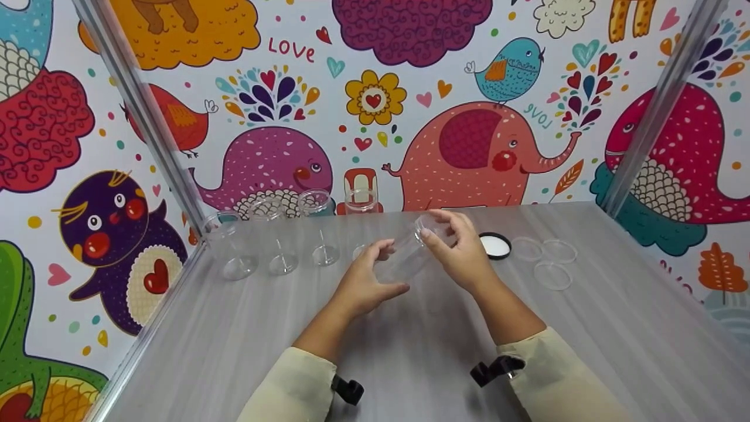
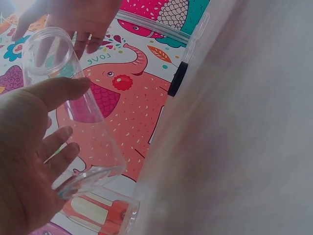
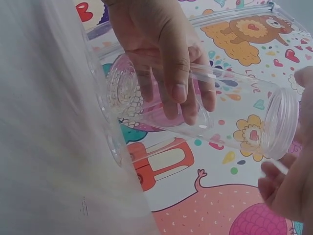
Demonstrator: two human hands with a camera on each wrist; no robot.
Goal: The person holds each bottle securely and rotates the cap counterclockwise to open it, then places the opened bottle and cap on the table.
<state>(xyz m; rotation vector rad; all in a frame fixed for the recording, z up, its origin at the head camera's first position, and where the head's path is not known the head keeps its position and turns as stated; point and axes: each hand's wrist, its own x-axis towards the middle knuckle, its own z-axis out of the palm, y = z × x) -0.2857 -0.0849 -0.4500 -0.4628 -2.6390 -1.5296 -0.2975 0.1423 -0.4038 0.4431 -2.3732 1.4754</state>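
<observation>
A clear plastic jar (image 1: 404, 252), tilted above the table, is between both hands. My left hand (image 1: 366, 284) holds its body, thumb on one side and fingers on the other, as the left wrist view shows. Around the jar's open mouth (image 3: 283, 122) is my right hand (image 1: 466, 255), fingers loosely bent and spread; firm contact there is hard to tell. Right of that hand lie a black-rimmed white lid (image 1: 495, 246) and three clear rings or discs (image 1: 552, 275).
Several matching clear jars stand in a row at the back left of the grey table (image 1: 193, 340), the nearest jar (image 1: 361, 202) partly behind my left hand. A printed cartoon wall (image 1: 375, 146) closes off the back, with metal posts (image 1: 146, 129) at the sides.
</observation>
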